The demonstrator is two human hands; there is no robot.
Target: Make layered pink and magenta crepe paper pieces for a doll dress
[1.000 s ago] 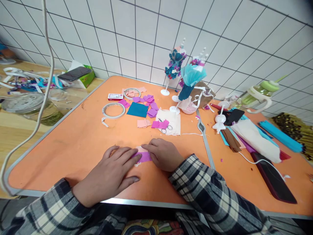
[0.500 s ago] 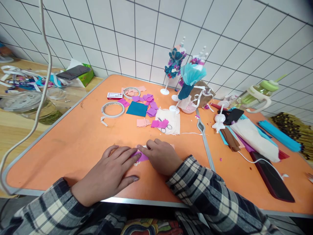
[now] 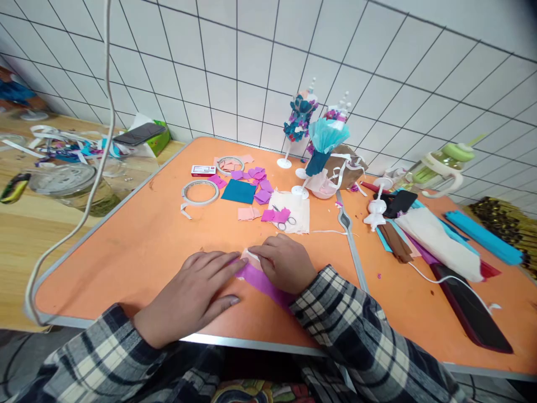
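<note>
A strip of purple crepe paper (image 3: 264, 284) lies on the orange table in front of me, with a pale pink piece (image 3: 248, 258) along its far edge. My left hand (image 3: 197, 288) rests flat, its fingertips pressing on the left end of the papers. My right hand (image 3: 287, 263) is closed, with curled fingers, over the right part of the papers. Its fingertips touch a thin white strip (image 3: 252, 254) that looks like tape; part of that strip is hidden under the hand.
Beyond my hands lie tape rolls (image 3: 200, 192), a teal paper square (image 3: 238, 191), purple squares (image 3: 263, 196) and scissors (image 3: 287, 224). Paper-decorated stands (image 3: 298, 120) rise at the back. On the right are a phone (image 3: 472, 308), crepe rolls (image 3: 436, 240) and a green-lidded bottle (image 3: 444, 165).
My right hand has shifted slightly right, away from the left fingertips, uncovering more of the purple strip and the white strip. The left hand stays flat on the paper. The view has turned a little left.
</note>
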